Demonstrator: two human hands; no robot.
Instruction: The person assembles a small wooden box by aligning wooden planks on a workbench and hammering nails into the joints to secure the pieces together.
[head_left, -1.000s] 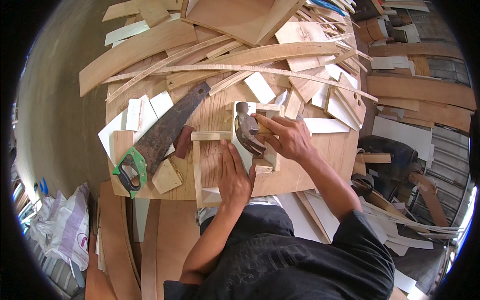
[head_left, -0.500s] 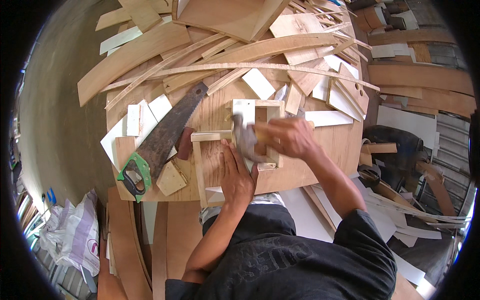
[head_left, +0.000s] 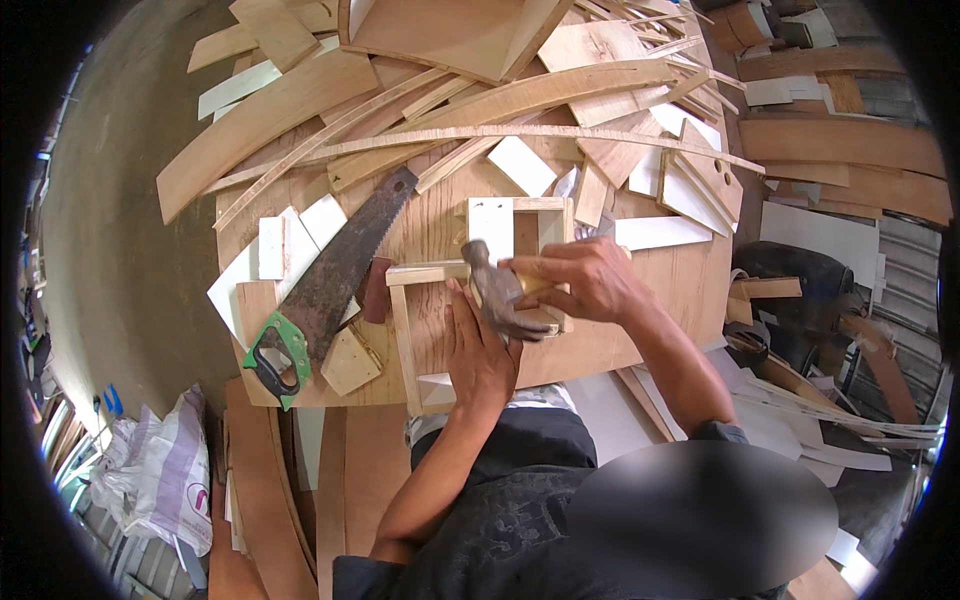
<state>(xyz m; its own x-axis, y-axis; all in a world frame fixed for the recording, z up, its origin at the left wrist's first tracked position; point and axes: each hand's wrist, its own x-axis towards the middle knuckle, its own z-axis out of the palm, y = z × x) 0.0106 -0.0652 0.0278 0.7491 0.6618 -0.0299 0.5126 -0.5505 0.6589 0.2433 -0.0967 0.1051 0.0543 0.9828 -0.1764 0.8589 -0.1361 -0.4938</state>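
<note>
My right hand (head_left: 596, 281) is closed round the handle of a claw hammer (head_left: 496, 293), whose metal head hangs over the middle of a small wooden frame (head_left: 425, 272). The frame is built of pale strips, with a white-faced panel (head_left: 490, 225) along its middle. My left hand (head_left: 480, 362) holds the frame just below the hammer head, fingers along the wood and thumb on the other side. The hammer head partly covers the left fingertips and the joint there; I cannot see whether a nail stands under it.
A handsaw (head_left: 340, 270) with a green handle lies left of the frame, beside a dark red block (head_left: 376, 290) and white offcuts (head_left: 272, 248). Curved wooden strips (head_left: 500, 105) and a wooden box (head_left: 430, 40) crowd the far side. A plastic sack (head_left: 170, 480) stands on the lower left.
The hammer head has shifted slightly nearer to me and is less blurred. My left hand keeps its place on the frame. The whole view has moved a little.
</note>
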